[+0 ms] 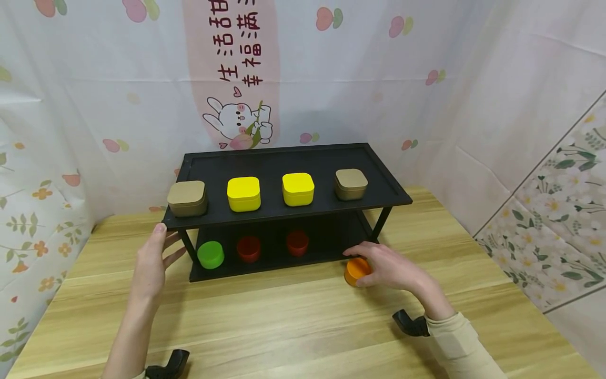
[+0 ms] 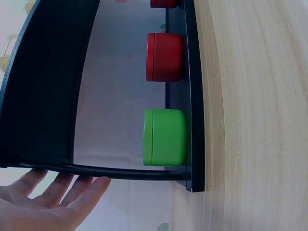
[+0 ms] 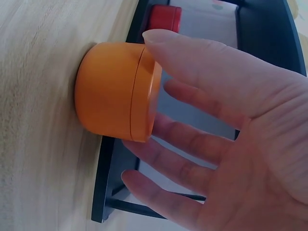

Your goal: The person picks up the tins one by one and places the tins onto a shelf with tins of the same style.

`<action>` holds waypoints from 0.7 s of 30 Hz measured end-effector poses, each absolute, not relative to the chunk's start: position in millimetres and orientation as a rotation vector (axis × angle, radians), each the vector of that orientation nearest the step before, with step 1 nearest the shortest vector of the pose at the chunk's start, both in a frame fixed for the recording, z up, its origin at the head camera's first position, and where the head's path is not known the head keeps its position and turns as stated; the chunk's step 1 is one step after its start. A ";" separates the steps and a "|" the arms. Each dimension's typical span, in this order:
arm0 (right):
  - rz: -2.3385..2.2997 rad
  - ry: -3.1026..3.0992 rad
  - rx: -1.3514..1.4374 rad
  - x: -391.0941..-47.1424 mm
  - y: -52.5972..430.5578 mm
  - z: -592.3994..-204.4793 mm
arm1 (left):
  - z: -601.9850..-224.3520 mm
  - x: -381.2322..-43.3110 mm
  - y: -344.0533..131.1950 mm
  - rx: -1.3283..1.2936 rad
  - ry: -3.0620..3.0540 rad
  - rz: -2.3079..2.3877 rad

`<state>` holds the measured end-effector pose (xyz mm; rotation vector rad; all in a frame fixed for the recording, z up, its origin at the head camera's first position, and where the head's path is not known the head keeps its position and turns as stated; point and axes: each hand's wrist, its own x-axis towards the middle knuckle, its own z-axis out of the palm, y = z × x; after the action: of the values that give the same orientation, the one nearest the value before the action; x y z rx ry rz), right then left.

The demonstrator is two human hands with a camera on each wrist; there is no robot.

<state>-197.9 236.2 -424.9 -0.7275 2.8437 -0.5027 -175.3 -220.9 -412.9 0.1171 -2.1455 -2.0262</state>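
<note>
In the head view my left hand (image 1: 150, 268) is at the left end of a black two-tier shelf (image 1: 279, 158), its fingertips against the side frame. The left wrist view shows those fingers (image 2: 89, 195) fairly straight. My right hand (image 1: 390, 266) holds a round orange tin (image 1: 356, 269) by its lid, at the lower tier's front right corner. In the right wrist view the thumb lies on one side of the orange tin (image 3: 108, 91) and fingers on the other; its base rests on the wooden table. A round green tin (image 1: 210, 255) and two red tins (image 1: 249, 249) (image 1: 297, 243) occupy the lower tier.
Along the upper tier sit two yellow square tins (image 1: 243, 195) (image 1: 298, 189) between two brownish-gold ones (image 1: 187, 199) (image 1: 351, 184). A patterned cloth (image 1: 331, 79) hangs behind the shelf. Wooden tabletop (image 1: 265, 321) extends in front.
</note>
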 end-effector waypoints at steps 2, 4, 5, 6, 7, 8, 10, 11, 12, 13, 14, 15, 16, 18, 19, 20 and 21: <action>-0.498 2.847 -0.727 -197.7 236.7 -425.5 | -412.9 -175.2 -220.9 0.117 -2.150 -2.020; -0.495 2.847 -0.726 -197.9 237.1 -426.0 | -412.9 -175.2 -221.0 0.118 -2.158 -2.013; -0.494 2.846 -0.725 -198.0 237.2 -426.2 | -412.9 -175.2 -221.0 0.119 -2.162 -2.009; -0.493 2.845 -0.722 -198.2 237.3 -426.3 | -412.8 -175.1 -221.0 0.118 -2.166 -2.004; -0.491 2.844 -0.719 -198.4 237.3 -426.5 | -412.7 -175.2 -221.1 0.120 -2.169 -2.001; -0.492 2.841 -0.718 -198.9 237.3 -426.7 | -412.7 -175.1 -221.1 0.120 -2.171 -1.999; -0.493 2.838 -0.717 -199.6 237.3 -426.9 | -412.7 -175.2 -221.0 0.115 -2.173 -1.992; -0.492 2.837 -0.712 -199.7 237.3 -426.8 | -412.6 -175.3 -221.0 0.113 -2.175 -1.986; -0.490 2.835 -0.711 -200.0 237.3 -426.7 | -412.7 -175.3 -221.0 0.110 -2.175 -1.984; -0.489 2.833 -0.708 -200.0 237.3 -426.7 | -412.8 -175.3 -221.0 0.106 -2.174 -1.983; -0.490 2.831 -0.707 -200.2 237.3 -426.5 | -412.8 -175.3 -221.0 0.103 -2.171 -1.984; -0.487 2.829 -0.702 -200.0 237.5 -426.4 | -412.9 -175.3 -221.0 0.102 -2.171 -1.984; -0.488 2.826 -0.700 -200.0 237.7 -426.3 | -413.0 -175.2 -221.1 0.101 -2.168 -1.986; -0.490 2.821 -0.698 -199.9 238.2 -426.3 | -413.2 -175.0 -221.1 0.102 -2.166 -1.991; -0.491 2.819 -0.698 -199.9 238.3 -426.4 | -413.2 -174.9 -221.1 0.102 -2.163 -1.994; -0.492 2.819 -0.703 -200.1 238.4 -426.6 | -413.3 -174.9 -221.0 0.103 -2.162 -1.995; -0.492 2.819 -0.702 -200.1 238.5 -426.8 | -413.3 -174.9 -221.0 0.103 -2.162 -1.995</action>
<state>-200.1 238.5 -426.8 -0.7017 2.8188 -0.4915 -174.9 -221.0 -413.3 0.1032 -2.1619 -1.9948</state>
